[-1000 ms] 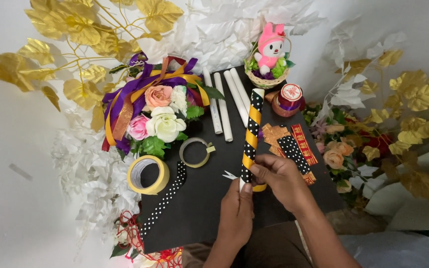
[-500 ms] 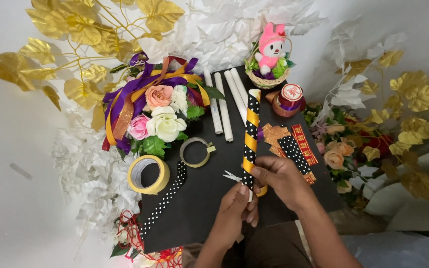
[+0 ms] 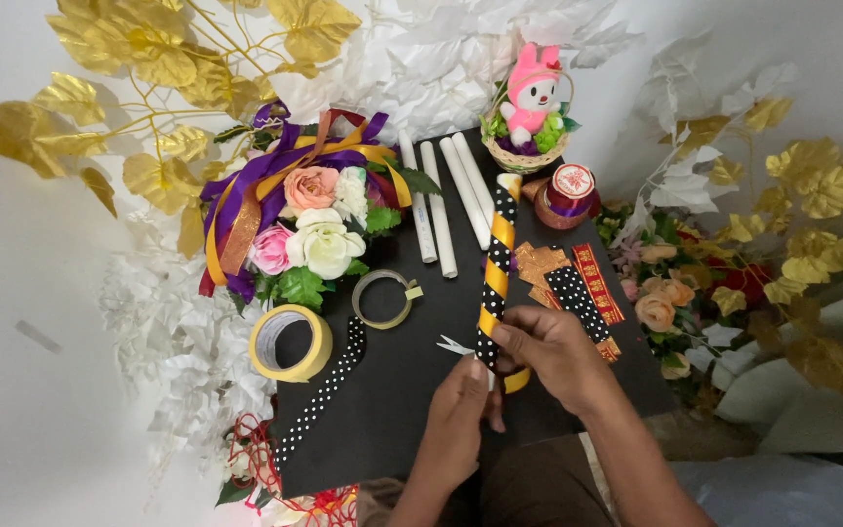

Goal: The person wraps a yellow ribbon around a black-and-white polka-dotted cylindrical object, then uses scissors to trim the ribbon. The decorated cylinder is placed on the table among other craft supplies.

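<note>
A long stick wrapped in yellow and black dotted ribbon (image 3: 496,263) lies lengthwise over the black board (image 3: 392,410). My right hand (image 3: 550,353) grips its near end between thumb and fingers. My left hand (image 3: 463,405) sits just left of it and holds small scissors (image 3: 456,345), whose silver tips poke out to the left beside the wrapped stick. A strip of black dotted ribbon (image 3: 329,390) lies on the board to the left.
A yellow tape roll (image 3: 290,343) and a thinner clear tape roll (image 3: 382,299) lie near a flower bouquet with purple and gold ribbons (image 3: 304,224). Three white sticks (image 3: 441,210), a basket with a pink plush toy (image 3: 529,117), a red jar (image 3: 568,193) and ribbon pieces (image 3: 578,293) fill the far side.
My left hand has slid up toward the wrapped stick, bringing the scissors close to its near end. My right hand keeps its hold in the same place.
</note>
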